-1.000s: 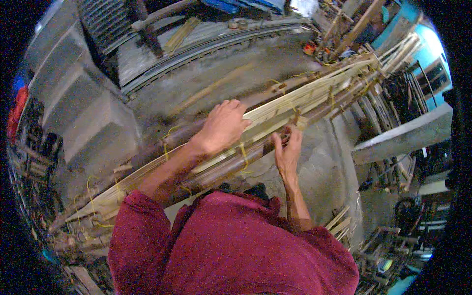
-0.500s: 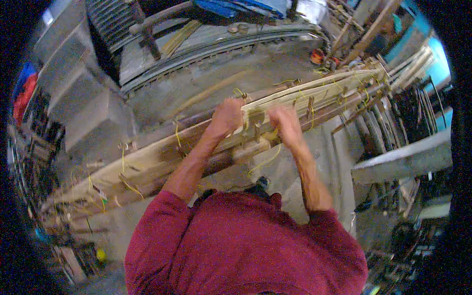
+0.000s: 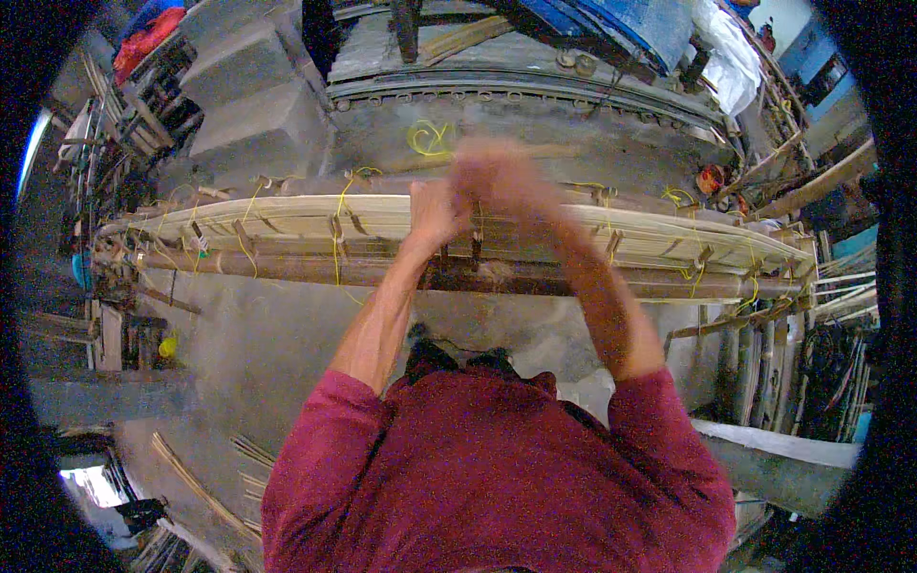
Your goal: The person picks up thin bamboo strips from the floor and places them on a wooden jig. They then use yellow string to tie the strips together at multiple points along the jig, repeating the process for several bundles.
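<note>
A long bundle of pale, thin wooden or bamboo strips [image 3: 659,227] lies crosswise in front of me, tied at intervals with yellow cord [image 3: 337,248]. At the bundle's middle, my left hand [image 3: 437,212] is closed on its upper edge; what its fingers grip is hidden. My right hand [image 3: 499,180] is raised just beside it and smeared by motion, so its fingers cannot be read. Just beyond the hands shows a loose loop of yellow cord [image 3: 430,139]; whether a hand holds it is unclear. Short upright pegs [image 3: 476,248] stand along the bundle's near side.
A dark round pole [image 3: 382,274] runs along the bundle's near side. Grey concrete steps [image 3: 244,105] rise at the far left. Metal shutter-like slats [image 3: 535,86] lie at the back, near a blue tarp [image 3: 611,29]. A concrete ledge [image 3: 783,454] stands at the right.
My view has turned, so the bundle now lies nearly level. My right hand has moved from right of the left hand to close beside it, and a yellow loop now shows beyond them.
</note>
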A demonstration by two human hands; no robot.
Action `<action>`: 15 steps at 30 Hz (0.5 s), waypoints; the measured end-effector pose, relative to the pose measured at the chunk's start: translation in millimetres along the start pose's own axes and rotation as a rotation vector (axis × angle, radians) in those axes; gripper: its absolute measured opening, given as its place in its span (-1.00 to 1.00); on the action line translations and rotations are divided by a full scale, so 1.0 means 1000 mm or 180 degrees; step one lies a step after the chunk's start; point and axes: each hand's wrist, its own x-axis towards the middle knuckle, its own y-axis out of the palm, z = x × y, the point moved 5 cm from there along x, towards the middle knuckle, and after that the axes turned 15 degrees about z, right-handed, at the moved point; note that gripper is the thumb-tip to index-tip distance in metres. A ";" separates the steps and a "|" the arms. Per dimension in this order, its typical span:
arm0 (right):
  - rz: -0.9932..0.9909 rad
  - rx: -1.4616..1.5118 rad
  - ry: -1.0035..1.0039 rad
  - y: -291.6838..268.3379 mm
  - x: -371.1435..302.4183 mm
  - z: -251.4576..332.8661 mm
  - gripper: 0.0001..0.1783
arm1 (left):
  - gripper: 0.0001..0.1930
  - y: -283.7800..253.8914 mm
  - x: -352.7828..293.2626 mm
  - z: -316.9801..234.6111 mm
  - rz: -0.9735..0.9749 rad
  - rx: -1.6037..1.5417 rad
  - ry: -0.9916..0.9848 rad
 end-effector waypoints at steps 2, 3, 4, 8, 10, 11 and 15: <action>0.0339 -0.0192 -0.0196 0.056 -0.037 0.017 -0.85 | -0.72 -0.018 -0.006 -0.017 -0.0132 0.0015 0.0178; 0.0548 -0.0247 -0.0045 0.085 -0.051 0.013 -0.86 | -0.71 -0.026 -0.004 -0.020 -0.0141 -0.0179 0.0178; 0.0677 -0.0358 0.0179 0.108 -0.060 0.001 -0.87 | -0.70 -0.030 0.005 -0.021 0.0088 -0.0372 0.0204; 0.1067 -0.0673 0.0742 0.160 -0.076 -0.044 -0.89 | -0.66 -0.017 0.103 0.002 0.1005 -0.1322 0.0559; 0.1337 -0.0883 0.1025 0.162 -0.081 -0.047 -0.90 | -0.66 0.009 0.152 0.020 0.1223 -0.1039 0.0570; 0.0866 -0.0638 0.0773 0.150 -0.084 -0.038 -0.91 | -0.66 0.015 0.168 0.025 0.1205 -0.0702 0.0623; -0.1504 -0.0862 0.1037 0.073 -0.140 0.004 -0.90 | -0.65 0.016 0.164 -0.019 0.1226 0.0677 0.0908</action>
